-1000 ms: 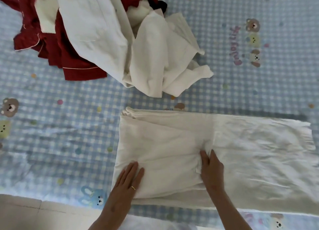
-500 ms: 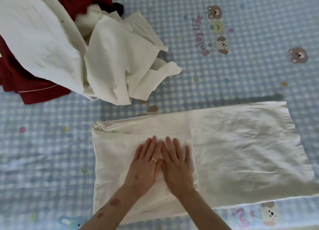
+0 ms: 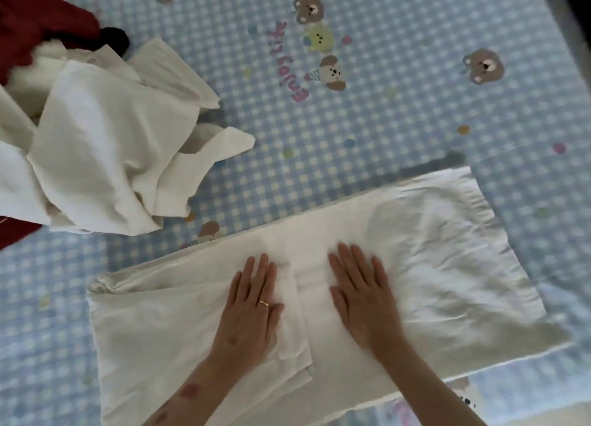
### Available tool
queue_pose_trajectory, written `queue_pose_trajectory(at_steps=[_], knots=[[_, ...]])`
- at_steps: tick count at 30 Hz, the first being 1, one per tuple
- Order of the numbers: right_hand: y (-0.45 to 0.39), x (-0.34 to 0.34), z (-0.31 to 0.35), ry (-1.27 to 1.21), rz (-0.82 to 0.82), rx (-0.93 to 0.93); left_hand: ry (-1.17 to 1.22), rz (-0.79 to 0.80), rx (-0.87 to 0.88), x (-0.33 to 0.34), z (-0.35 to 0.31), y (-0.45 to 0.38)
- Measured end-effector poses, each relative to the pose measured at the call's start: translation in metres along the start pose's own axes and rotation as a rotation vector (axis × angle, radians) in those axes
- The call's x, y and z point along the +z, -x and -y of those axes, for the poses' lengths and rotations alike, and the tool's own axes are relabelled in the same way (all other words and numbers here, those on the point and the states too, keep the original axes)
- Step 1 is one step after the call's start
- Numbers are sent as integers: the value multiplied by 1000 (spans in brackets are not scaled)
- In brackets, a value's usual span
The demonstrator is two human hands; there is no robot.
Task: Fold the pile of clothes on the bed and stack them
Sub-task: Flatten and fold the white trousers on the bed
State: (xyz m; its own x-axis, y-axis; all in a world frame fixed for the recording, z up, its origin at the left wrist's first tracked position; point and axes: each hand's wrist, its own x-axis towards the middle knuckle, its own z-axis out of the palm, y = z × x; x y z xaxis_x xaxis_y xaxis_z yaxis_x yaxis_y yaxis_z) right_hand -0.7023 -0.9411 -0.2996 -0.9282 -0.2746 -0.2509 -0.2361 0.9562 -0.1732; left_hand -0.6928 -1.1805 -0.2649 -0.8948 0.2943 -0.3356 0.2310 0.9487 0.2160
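A long cream garment (image 3: 447, 265) lies flat across the near part of the bed, its left end folded over into a double layer (image 3: 160, 323). My left hand (image 3: 251, 307), with a ring on one finger, presses palm-down on the edge of that folded layer. My right hand (image 3: 361, 291) lies flat beside it on the single layer, fingers spread. Neither hand grips the cloth. At the upper left sits the unfolded pile: crumpled white clothes (image 3: 112, 156) over dark red clothes (image 3: 35, 19).
The bed sheet (image 3: 367, 131) is blue-and-white checked with cartoon bears and pink lettering. A small black item (image 3: 115, 38) pokes out of the pile. The bed's far right edge shows as a dark strip (image 3: 575, 9).
My hands moved from side by side on the fold to a hand's width apart, the right one sliding rightward over the cloth. The view shifted, so the pile sits further left.
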Motion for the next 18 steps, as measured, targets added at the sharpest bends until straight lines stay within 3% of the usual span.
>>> queue_pose_trajectory(at_steps=[4, 11, 18], knots=[[17, -18, -67, -11, -18, 124, -23, 35, 32, -4, -34, -44], [48, -49, -170, 0, -69, 284, 7, -13, 253, -15, -149, -173], [82, -72, -200, -178, -181, 462, 122, 55, 390, -56, -242, -288]])
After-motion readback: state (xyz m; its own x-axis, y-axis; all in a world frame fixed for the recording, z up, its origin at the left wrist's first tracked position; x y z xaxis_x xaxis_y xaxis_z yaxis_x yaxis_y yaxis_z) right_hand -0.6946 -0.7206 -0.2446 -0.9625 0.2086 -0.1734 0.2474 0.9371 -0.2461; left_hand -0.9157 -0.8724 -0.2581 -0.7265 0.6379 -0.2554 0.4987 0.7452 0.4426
